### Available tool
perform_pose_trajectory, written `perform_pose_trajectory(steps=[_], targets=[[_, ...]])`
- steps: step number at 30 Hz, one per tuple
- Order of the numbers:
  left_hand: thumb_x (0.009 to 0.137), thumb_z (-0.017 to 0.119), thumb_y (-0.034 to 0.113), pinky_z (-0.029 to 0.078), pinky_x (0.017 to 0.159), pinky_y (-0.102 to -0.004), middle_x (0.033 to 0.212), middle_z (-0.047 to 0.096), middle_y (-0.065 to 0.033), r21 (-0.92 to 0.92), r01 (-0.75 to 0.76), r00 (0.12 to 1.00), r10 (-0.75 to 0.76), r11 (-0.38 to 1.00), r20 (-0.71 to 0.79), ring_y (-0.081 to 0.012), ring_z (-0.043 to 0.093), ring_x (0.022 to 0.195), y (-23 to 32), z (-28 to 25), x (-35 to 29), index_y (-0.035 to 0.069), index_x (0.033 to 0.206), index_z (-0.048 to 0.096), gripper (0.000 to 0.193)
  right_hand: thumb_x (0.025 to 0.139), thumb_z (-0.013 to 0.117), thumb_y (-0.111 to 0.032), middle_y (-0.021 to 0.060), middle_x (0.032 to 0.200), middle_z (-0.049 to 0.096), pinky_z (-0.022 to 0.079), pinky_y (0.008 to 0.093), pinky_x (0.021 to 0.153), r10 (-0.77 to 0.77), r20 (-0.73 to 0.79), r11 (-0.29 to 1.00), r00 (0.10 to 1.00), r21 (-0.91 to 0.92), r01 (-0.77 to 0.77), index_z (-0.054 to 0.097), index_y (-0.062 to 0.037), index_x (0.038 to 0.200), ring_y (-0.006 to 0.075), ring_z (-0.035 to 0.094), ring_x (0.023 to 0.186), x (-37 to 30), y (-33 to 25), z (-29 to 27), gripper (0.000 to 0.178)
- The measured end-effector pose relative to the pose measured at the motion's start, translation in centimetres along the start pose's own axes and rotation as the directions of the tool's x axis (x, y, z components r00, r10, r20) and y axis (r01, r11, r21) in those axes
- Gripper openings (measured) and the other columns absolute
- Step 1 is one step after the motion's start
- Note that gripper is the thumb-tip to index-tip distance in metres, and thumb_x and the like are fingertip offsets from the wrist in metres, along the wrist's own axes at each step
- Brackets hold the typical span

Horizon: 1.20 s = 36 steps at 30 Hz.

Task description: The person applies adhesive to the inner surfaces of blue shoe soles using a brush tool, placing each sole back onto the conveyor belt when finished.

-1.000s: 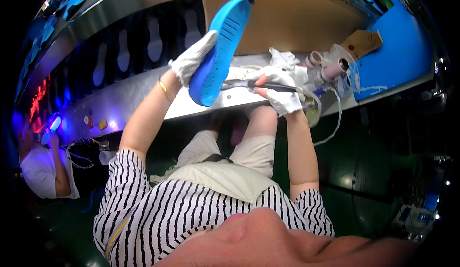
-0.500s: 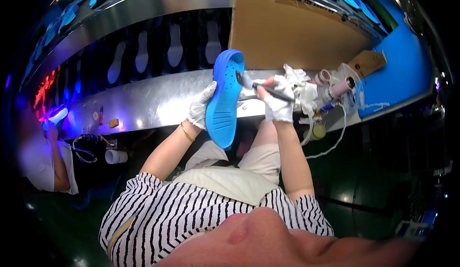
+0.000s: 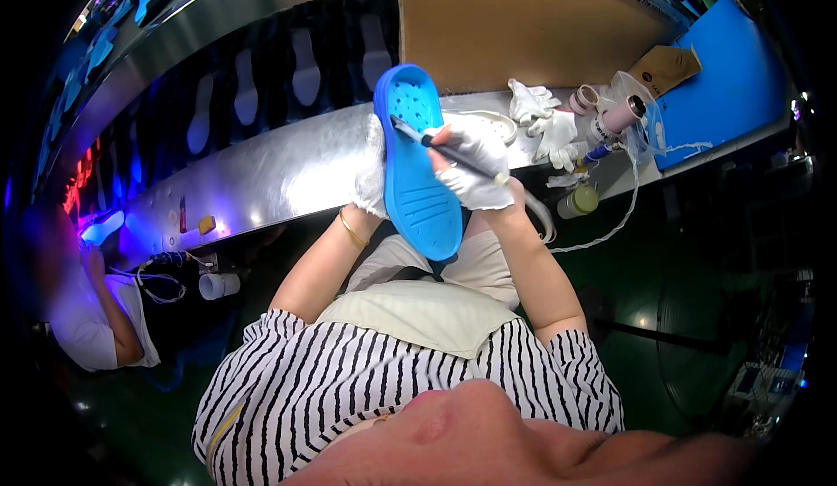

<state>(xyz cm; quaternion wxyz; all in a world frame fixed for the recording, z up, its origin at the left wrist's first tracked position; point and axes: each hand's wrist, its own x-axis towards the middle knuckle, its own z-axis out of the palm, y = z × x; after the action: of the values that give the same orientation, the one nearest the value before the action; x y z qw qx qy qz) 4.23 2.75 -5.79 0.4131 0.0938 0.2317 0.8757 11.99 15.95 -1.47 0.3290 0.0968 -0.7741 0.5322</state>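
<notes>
A blue shoe sole (image 3: 425,194) is held up over the near edge of the metal bench, its cupped inner face toward me. My left hand (image 3: 370,176), in a white glove, grips its left edge; most of those fingers are hidden behind the sole. In my right hand (image 3: 478,172), gloved with bare fingertips, is a brush (image 3: 462,160) with a dark handle. The brush's tip touches or hovers just over the inner face, below the holes at the toe end. Behind the right hand sits a white oval dish (image 3: 499,125), partly covered.
Across the bench (image 3: 261,176), a dark conveyor (image 3: 275,63) carries several pale soles. A cardboard sheet (image 3: 523,37) stands behind. To the right are white gloves (image 3: 554,135), a pink flask (image 3: 623,115), a lidded jar (image 3: 579,202) and a cord. A co-worker (image 3: 100,312) sits left, under violet light.
My right hand has moved left and the brush now reaches further across the sole. The sole has tilted, its lower end swinging right. The view has shifted slightly.
</notes>
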Motion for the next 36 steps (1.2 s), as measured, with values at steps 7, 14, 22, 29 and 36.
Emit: perform_pose_trajectory(steps=[7, 14, 22, 29, 36], targets=[[0.083, 0.036, 0.07, 0.042, 0.098, -0.0446, 0.132, 0.045, -0.0145, 0.017, -0.024, 0.999, 0.024, 1.0, -0.036, -0.0302, 0.048, 0.116, 1.2, -0.8, 1.3, 0.009, 0.137, 0.032, 0.081, 0.066, 0.071, 0.001, 0.0075, 0.079, 0.063, 0.049, 0.0279, 0.067, 0.182, 0.007, 0.975, 0.983, 0.129, -0.181, 0.061, -0.0044, 0.083, 0.0189, 0.061, 0.071, -1.8, 0.4, 0.8, 0.021], [0.082, 0.038, 0.07, 0.047, 0.091, -0.0456, 0.119, 0.053, -0.0156, 0.04, -0.019, 0.994, 0.023, 0.999, -0.103, -0.0299, 0.055, 0.106, 3.5, -0.2, 1.8, 0.009, 0.133, 0.037, 0.08, 0.073, 0.071, 0.0, 0.0049, 0.082, 0.065, 0.049, 0.0258, 0.071, 0.278, 0.261, 0.949, 0.924, 0.077, -0.307, 0.062, -0.0048, 0.088, 0.0133, 0.061, 0.076, -1.7, -1.0, 0.0, 0.018], [0.076, 0.044, 0.074, 0.04, 0.097, -0.0469, 0.128, 0.046, -0.0146, -0.313, 0.012, 0.996, 0.016, 0.95, 0.087, -0.0308, 0.049, 0.113, 1.4, 1.9, -0.1, 0.008, 0.135, 0.035, 0.089, 0.078, 0.067, -0.003, 0.0051, 0.082, 0.064, 0.048, 0.023, 0.067, 0.393, 0.068, 0.876, 0.917, 0.276, -0.396, 0.059, -0.002, 0.09, 0.0112, 0.062, 0.073, 1.0, 1.9, -2.4, 0.014], [0.08, 0.036, 0.073, 0.04, 0.099, -0.0459, 0.132, 0.044, -0.017, -0.067, 0.019, 0.997, -0.014, 0.998, 0.073, -0.0328, 0.048, 0.116, 1.2, 0.6, 1.6, 0.006, 0.136, 0.034, 0.088, 0.072, 0.069, 0.002, 0.0065, 0.081, 0.061, 0.047, 0.0272, 0.069, 0.289, 0.184, 0.898, 0.94, 0.288, -0.333, 0.059, -0.004, 0.083, 0.0142, 0.059, 0.078, -0.9, -1.1, -0.4, 0.016], [0.078, 0.04, 0.074, 0.036, 0.103, -0.047, 0.141, 0.034, -0.0173, -0.004, -0.126, 0.988, 0.126, 0.992, 0.087, -0.0341, 0.042, 0.123, 2.2, 1.8, 1.2, 0.01, 0.142, 0.026, 0.091, 0.075, 0.064, 0.007, 0.0086, 0.087, 0.059, 0.049, 0.0235, 0.061, 0.29, 0.044, 0.879, 0.956, 0.382, -0.284, 0.058, -0.0022, 0.082, 0.0121, 0.059, 0.069, -1.7, -0.8, 0.7, 0.013]])
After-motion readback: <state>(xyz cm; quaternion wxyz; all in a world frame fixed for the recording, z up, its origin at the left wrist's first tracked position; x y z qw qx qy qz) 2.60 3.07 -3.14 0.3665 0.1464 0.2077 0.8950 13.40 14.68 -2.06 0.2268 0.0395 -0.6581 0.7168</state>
